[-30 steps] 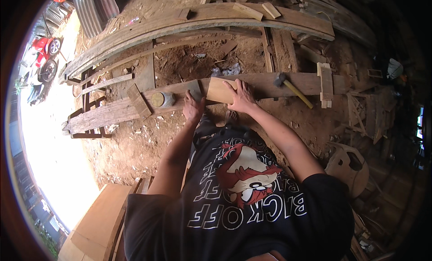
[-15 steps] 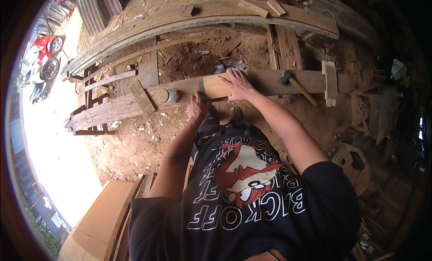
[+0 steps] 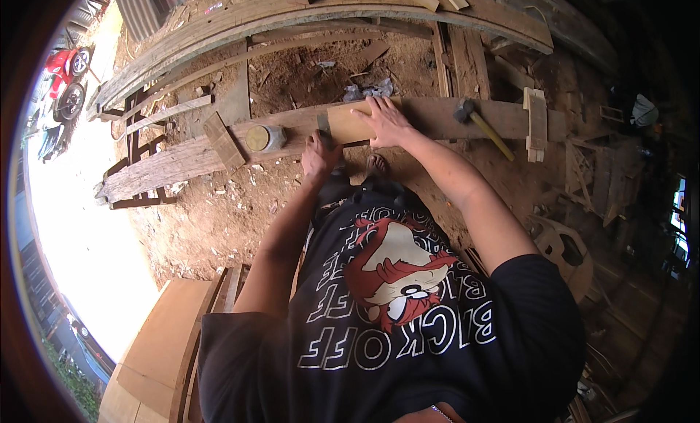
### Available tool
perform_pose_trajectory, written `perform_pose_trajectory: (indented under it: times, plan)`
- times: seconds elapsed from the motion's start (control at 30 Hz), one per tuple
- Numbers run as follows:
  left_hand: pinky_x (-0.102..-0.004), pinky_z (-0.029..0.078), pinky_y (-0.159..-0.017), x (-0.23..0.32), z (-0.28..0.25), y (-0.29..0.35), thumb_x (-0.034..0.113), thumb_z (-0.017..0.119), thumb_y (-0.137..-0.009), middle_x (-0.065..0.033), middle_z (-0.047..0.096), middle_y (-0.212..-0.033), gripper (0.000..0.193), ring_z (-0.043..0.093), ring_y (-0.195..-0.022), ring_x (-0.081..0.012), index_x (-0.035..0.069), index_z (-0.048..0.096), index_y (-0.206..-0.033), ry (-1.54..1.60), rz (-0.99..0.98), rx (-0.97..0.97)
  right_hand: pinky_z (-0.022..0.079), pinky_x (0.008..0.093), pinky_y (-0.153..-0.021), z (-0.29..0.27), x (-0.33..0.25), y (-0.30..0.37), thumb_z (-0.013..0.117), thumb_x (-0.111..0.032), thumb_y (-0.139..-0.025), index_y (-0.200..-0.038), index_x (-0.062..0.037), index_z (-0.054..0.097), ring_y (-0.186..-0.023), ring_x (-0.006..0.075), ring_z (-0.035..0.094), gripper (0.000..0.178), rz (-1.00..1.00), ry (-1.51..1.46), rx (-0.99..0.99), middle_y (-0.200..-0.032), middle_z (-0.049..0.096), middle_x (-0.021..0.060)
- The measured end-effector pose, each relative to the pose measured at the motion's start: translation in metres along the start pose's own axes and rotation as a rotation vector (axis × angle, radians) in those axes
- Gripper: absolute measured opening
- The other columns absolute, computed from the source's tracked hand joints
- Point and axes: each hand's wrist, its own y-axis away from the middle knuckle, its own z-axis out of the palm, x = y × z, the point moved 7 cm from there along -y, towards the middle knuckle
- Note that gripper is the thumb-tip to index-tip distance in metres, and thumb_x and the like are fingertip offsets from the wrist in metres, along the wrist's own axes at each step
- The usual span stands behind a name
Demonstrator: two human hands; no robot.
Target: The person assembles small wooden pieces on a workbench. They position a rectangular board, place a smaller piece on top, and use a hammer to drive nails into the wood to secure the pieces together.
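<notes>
Head view, looking down over the person's chest. The right hand (image 3: 385, 121) lies flat, fingers spread, palm down on a pale wood block (image 3: 351, 123); it presses on the block and grips nothing. The block rests on a long weathered plank (image 3: 182, 159) that runs from the left across to the right, raised above the dirt floor (image 3: 219, 219). The left hand (image 3: 319, 153) sits just left of the block, at its near left corner, fingers curled around a small dark tool (image 3: 323, 123) whose upper end shows above the knuckles, against the block's left end; the kind of tool cannot be told. Left of the left hand, a round tin (image 3: 264, 138) lies on the plank, and further left a short board offcut (image 3: 224, 140) lies slanted across it. Right of the right hand, a hammer (image 3: 481, 124) with a yellow handle rests on the plank. Far side: 1 long curved beam (image 3: 306, 15).
</notes>
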Motion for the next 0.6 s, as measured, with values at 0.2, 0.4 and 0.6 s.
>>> perform_pose_trajectory:
  times: [0.2, 0.4, 0.6]
  plan:
    - [-0.0523, 0.060, -0.086, 0.002, -0.018, -0.007, 0.041, 0.089, -0.080, -0.0302, 0.066, -0.129, 0.093, 0.073, -0.106, -0.0439, 0.004, 0.046, -0.153, 0.164, 0.142, 0.108, 0.030, 0.0562, -0.128, -0.008, -0.005, -0.003, 0.090, -0.035, -0.070, -0.163, -0.0222, 0.046, -0.151, 0.0496, 0.035, 0.104, 0.001, -0.057, 0.111, -0.160, 0.035, 0.0311]
    - [-0.0447, 0.060, -0.089, -0.050, -0.017, 0.032, 0.050, 0.082, -0.091, -0.0247, 0.071, -0.124, 0.079, 0.076, -0.103, -0.0327, 0.002, 0.055, -0.148, 0.344, 0.003, -0.118, 0.029, 0.0550, -0.130, -0.009, -0.009, 0.009, 0.088, -0.034, -0.073, -0.162, -0.0227, 0.047, -0.152, 0.0494, 0.034, 0.099, 0.010, -0.116, 0.074, -0.162, 0.033, 0.0308]
    - [-0.0401, 0.058, -0.093, -0.066, 0.044, 0.057, 0.054, 0.066, -0.105, -0.0180, 0.077, -0.119, 0.064, 0.076, -0.106, -0.0237, -0.003, 0.065, -0.133, 0.705, -0.087, -0.515, 0.032, 0.0556, -0.128, -0.001, -0.011, 0.014, 0.087, -0.034, -0.075, -0.164, -0.0264, 0.044, -0.152, 0.0492, 0.034, 0.100, 0.028, -0.149, 0.043, -0.163, 0.031, 0.0302]
